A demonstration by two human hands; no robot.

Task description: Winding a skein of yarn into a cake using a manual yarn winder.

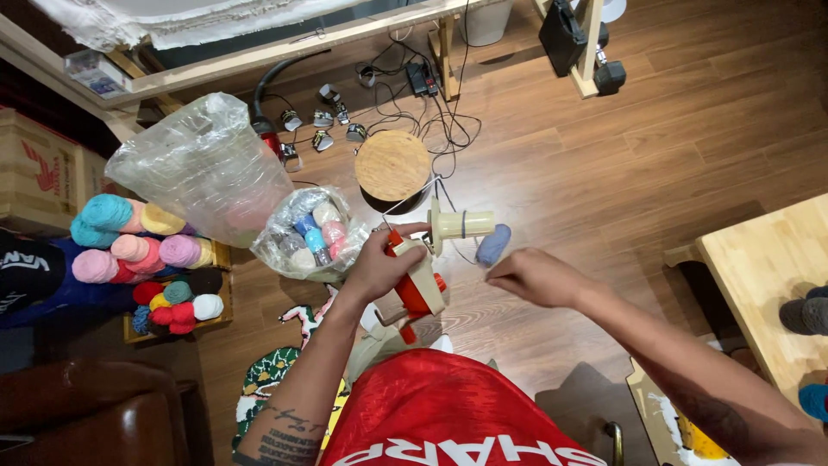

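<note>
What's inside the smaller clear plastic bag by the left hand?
Yarn balls in white, blue and pink show through the smaller clear plastic bag, beside the left hand. Any deeper ones are hidden by crinkled plastic.

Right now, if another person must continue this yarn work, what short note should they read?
Left hand: grip closed on the red and cream yarn winder, fingers near its top.
Right hand: closed, pinching a thin strand, close to a small blue-grey yarn ball.
The cream spool on the winder carries only a narrow band of dark yarn, so winding has hardly begun.
A round wooden stool stands just behind the winder.
A clear bag of small yarn balls lies on the floor to the left; more coloured balls are stacked farther left.
Left: nearly all of the winding, judging by the bare spool.
</note>
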